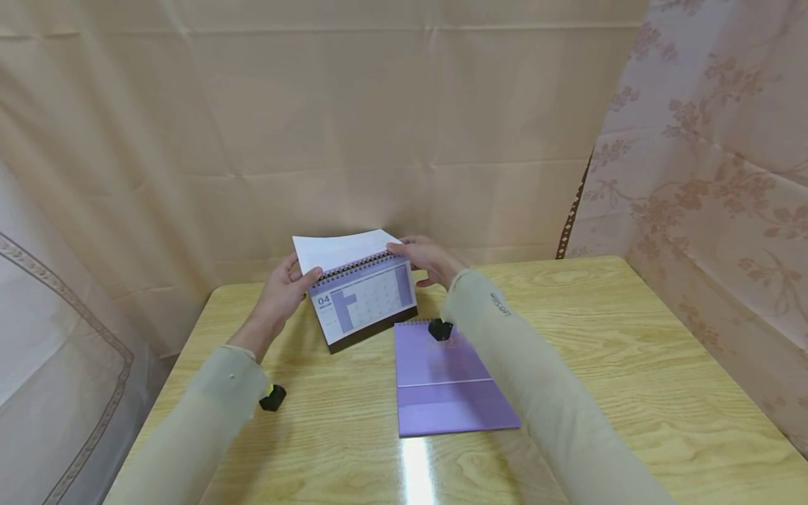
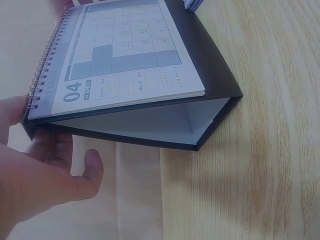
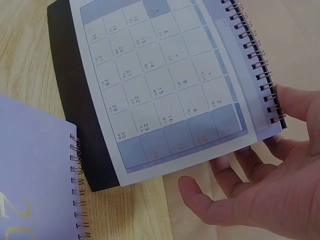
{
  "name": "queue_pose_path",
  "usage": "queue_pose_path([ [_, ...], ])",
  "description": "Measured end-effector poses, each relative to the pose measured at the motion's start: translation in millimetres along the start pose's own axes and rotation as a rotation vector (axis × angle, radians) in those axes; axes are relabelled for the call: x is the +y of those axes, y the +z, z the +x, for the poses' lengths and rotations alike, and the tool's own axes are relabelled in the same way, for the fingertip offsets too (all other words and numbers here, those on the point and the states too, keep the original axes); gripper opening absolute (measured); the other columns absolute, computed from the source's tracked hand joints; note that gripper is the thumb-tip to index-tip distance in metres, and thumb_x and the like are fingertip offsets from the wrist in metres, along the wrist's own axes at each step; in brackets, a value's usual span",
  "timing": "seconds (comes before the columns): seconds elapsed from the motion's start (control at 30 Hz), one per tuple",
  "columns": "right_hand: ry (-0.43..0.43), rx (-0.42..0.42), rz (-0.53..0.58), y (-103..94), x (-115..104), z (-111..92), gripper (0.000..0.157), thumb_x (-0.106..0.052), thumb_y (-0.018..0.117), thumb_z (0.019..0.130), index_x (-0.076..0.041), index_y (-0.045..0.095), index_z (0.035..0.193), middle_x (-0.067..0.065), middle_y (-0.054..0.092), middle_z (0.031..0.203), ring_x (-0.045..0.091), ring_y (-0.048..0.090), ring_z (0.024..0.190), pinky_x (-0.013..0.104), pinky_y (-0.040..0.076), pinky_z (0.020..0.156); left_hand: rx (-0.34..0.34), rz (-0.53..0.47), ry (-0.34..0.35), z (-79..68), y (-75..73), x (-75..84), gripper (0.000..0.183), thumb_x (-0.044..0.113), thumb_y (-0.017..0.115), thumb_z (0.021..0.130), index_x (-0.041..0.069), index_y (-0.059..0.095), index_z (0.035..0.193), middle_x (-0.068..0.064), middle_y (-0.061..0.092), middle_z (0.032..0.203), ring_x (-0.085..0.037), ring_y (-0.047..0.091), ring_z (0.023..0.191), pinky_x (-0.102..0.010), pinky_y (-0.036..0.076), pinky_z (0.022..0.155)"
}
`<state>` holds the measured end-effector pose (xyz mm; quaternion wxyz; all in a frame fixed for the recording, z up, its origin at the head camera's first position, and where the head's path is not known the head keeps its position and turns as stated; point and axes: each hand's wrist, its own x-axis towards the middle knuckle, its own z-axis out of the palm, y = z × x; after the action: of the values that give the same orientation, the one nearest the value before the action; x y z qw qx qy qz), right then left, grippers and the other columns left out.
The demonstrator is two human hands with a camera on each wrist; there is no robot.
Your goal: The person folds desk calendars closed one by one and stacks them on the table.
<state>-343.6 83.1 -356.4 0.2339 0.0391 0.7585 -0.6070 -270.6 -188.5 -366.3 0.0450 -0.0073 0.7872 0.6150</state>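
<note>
A rectangular white-and-lilac wire-bound paper calendar (image 1: 375,298) is at the ten o'clock of a yellow wood-grained table (image 1: 600,365); the left hand (image 1: 280,298) pinches its ten o'clock corner, the right hand (image 1: 434,259) its two o'clock corner. A purple rectangular wire-bound book (image 1: 445,407) lies toward four o'clock.

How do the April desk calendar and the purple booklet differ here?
The desk calendar is open at a mostly white April grid; the purple booklet is closed and gold-lettered.

The left hand and right hand hold the desk calendar; neither holds the purple booklet.

Both are spiral-bound along one edge.
</note>
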Motion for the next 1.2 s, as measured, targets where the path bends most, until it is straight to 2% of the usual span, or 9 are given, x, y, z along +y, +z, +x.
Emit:
queue_pose_path([
  [0.13, -0.007, 0.009, 0.002, 0.4, 1.5, -0.9, 0.045, -0.041, 0.064, 0.1, -0.019, 0.056, 0.137, 0.004, 0.061, 0.128, 0.031, 0.046, 0.132, 0.063, 0.031, 0.11, 0.014, -0.004, 0.013, -0.1, 0.9, -2.5, 0.07, 0.024, 0.058, 0.105, 0.016, 0.018, 0.163, -0.024, 0.057, 0.14, -0.036, 0.055, 0.131, -0.057, 0.029, 0.116],
  [0.43, -0.033, 0.014, 0.005, 1.7, 5.9, -1.0, 0.036, -0.043, 0.065, 0.099, -0.013, 0.062, 0.12, 0.006, 0.063, 0.121, 0.029, 0.049, 0.127, 0.06, 0.033, 0.108, 0.03, -0.056, 0.069, -0.5, 1.8, -8.2, 0.072, 0.018, 0.059, 0.105, 0.014, 0.017, 0.163, -0.027, 0.057, 0.138, -0.036, 0.058, 0.127, -0.044, 0.036, 0.114],
  [0.6, -0.038, 0.007, 0.014, 0.6, 7.3, 0.2, 0.035, -0.043, 0.065, 0.099, -0.014, 0.063, 0.118, 0.005, 0.062, 0.121, 0.028, 0.049, 0.127, 0.061, 0.033, 0.109, 0.031, -0.078, 0.083, 0.4, 2.7, -8.1, 0.075, 0.017, 0.06, 0.104, 0.016, 0.014, 0.164, -0.027, 0.057, 0.138, -0.036, 0.059, 0.125, -0.041, 0.038, 0.113],
  [1.0, -0.05, 0.009, 0.028, 0.4, 7.8, 0.8, 0.035, -0.043, 0.066, 0.099, -0.015, 0.062, 0.118, 0.006, 0.062, 0.121, 0.029, 0.049, 0.127, 0.063, 0.032, 0.108, 0.063, -0.103, 0.079, 1.8, 4.1, -8.5, 0.079, 0.018, 0.062, 0.103, 0.017, 0.012, 0.164, -0.026, 0.057, 0.139, -0.032, 0.06, 0.125, -0.039, 0.037, 0.114],
  [1.2, -0.043, 0.019, 0.035, 1.0, 8.8, 0.4, 0.033, -0.044, 0.066, 0.098, -0.015, 0.061, 0.113, 0.005, 0.062, 0.119, 0.029, 0.05, 0.126, 0.062, 0.034, 0.107, 0.082, -0.096, 0.089, 1.8, 4.2, -9.8, 0.08, 0.016, 0.064, 0.102, 0.019, 0.013, 0.164, -0.026, 0.06, 0.135, -0.03, 0.063, 0.12, -0.04, 0.037, 0.114],
])
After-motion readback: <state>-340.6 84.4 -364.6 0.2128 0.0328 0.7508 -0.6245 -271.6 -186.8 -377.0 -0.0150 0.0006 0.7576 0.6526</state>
